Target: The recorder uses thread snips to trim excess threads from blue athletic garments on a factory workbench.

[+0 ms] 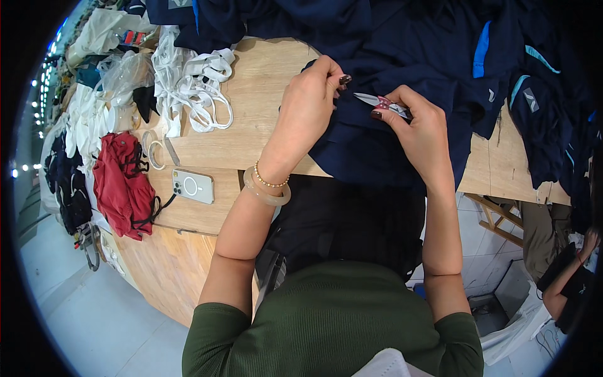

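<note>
A navy garment (358, 141) lies spread over the table edge in front of me and hangs toward my lap. My left hand (311, 94) is closed in a pinch at the cloth's left part; whether a loose thread is also between its fingertips is too small to tell. In my right hand (418, 119) is a pair of small thread snips (382, 103) with red on the handle. Their pointed blades face left, toward my left fingertips, a short gap away and just above the cloth.
More navy garments with blue trim (534, 119) pile up at the back and right. On the wooden table (264, 69) at left lie white straps (210, 81), a phone (193, 186), a tape roll (156, 155) and a red bag (122, 182). Another person's arm (568, 276) shows at far right.
</note>
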A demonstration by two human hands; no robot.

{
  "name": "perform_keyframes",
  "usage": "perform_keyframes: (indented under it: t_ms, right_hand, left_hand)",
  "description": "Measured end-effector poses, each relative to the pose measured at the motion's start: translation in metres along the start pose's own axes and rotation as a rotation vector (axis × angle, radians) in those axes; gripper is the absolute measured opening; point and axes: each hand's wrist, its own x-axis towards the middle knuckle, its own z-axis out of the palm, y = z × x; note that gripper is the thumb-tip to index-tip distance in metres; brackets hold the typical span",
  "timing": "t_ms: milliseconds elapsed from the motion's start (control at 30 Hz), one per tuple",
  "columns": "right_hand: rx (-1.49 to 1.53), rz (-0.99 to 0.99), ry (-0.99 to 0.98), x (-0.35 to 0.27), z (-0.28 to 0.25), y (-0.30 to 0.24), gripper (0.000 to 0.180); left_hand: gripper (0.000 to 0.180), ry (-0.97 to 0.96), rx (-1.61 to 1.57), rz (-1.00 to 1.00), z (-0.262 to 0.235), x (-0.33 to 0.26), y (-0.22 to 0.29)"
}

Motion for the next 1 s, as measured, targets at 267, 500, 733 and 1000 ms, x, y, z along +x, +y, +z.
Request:
perform_keyframes:
  t_ms: [267, 500, 733, 1000]
  right_hand:
    - [0.030, 0.085, -0.007, -0.002, -0.007, 0.003, 0.021]
    - [-0.012, 0.050, -0.023, -0.003, -0.006, 0.003, 0.020]
    - [0.013, 0.061, -0.043, -0.001, -0.003, 0.004, 0.018]
    - [-0.021, 0.065, -0.086, 0.005, -0.004, -0.003, 0.017]
  left_hand:
    - [0.004, -0.159, -0.076, 0.253, -0.016, -0.003, -0.014]
    - [0.005, -0.097, -0.035, 0.204, -0.009, 0.000, -0.016]
    - [0.005, -0.074, -0.091, 0.116, -0.007, 0.002, -0.009]
    - [0.005, -0.035, 0.011, 0.228, -0.006, 0.003, -0.012]
